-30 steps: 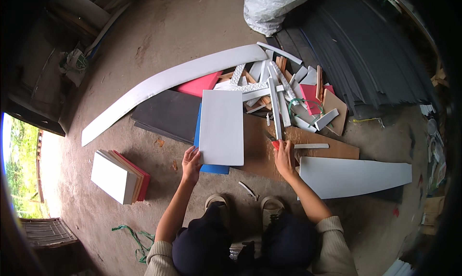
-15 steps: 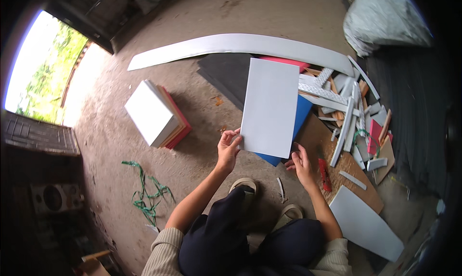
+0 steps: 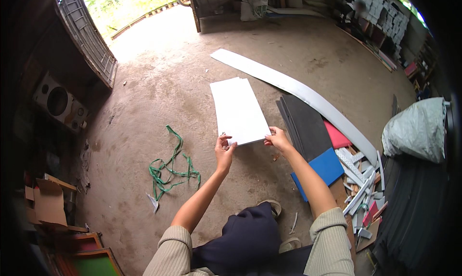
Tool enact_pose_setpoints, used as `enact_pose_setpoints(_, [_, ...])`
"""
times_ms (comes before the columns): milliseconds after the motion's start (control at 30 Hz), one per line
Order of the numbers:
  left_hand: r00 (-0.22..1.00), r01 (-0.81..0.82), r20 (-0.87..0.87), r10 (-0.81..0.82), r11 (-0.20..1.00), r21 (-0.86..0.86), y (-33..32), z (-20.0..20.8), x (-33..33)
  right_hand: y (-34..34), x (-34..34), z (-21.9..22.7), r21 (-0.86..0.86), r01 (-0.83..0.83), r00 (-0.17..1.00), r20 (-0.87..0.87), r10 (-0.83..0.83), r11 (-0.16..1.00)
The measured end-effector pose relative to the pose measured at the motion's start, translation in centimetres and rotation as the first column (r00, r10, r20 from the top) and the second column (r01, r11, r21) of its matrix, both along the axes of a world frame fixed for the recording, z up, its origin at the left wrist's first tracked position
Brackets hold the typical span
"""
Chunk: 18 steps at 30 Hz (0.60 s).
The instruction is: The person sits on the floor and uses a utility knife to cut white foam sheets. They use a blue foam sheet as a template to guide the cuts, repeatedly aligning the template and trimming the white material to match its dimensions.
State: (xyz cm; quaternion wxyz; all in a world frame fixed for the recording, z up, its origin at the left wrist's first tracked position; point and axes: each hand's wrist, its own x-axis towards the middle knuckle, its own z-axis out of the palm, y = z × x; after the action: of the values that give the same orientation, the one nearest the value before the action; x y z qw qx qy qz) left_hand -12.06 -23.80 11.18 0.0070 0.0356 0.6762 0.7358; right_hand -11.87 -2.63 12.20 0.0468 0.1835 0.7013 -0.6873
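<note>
A white rectangular board (image 3: 240, 110) is in front of me, its near edge between my two hands. My left hand (image 3: 224, 151) pinches the near left corner, thumb close to the edge. At the near right corner my right hand (image 3: 278, 140) has its fingers closed on the same board. Behind the far edge another white edge peeks out slightly offset, so a stack seems to lie directly underneath; the rest of it is hidden. Whether the board rests on that stack or hangs just above it, I cannot tell.
Right of the board lie dark sheets (image 3: 308, 126), a blue board (image 3: 323, 169) and a heap of offcuts (image 3: 363, 184). A long white strip (image 3: 298, 89) curves behind them. Green twine (image 3: 168, 175) is on the floor at left. A pale sack (image 3: 416, 129) stands far right.
My view has swung left. The white board has moved left, away from the blue board, to over the stack. My right hand, earlier apart from the board, now grips its corner.
</note>
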Motion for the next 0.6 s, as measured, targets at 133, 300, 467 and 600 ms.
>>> enact_pose_setpoints(133, [0.994, -0.055, -0.103, 0.03, 0.968, -0.245, -2.2, -1.6, -5.9, -3.5, -6.0, -1.8, 0.059, 0.138, 0.99, -0.006, -0.138, 0.989])
enact_pose_setpoints(300, [0.981, -0.126, -0.184, 0.056, 0.912, -0.391, -1.0, -3.8, -9.1, -2.4, -9.2, -5.2, 0.304, 0.203, 0.978, -0.103, -0.179, 0.931])
enact_pose_setpoints(467, [0.909, -0.375, -0.384, 0.163, 0.724, -0.579, 0.3, -4.5, -6.6, -1.8, -3.8, -3.0, 0.303, 0.069, 0.996, -0.08, -0.047, 0.951])
enact_pose_setpoints(600, [0.887, -0.173, -0.45, -0.1, 0.833, -0.526, 6.9, -1.2, -0.8, 6.0, 9.3, -0.8, 0.411, -0.064, 0.997, -0.018, 0.078, 0.909])
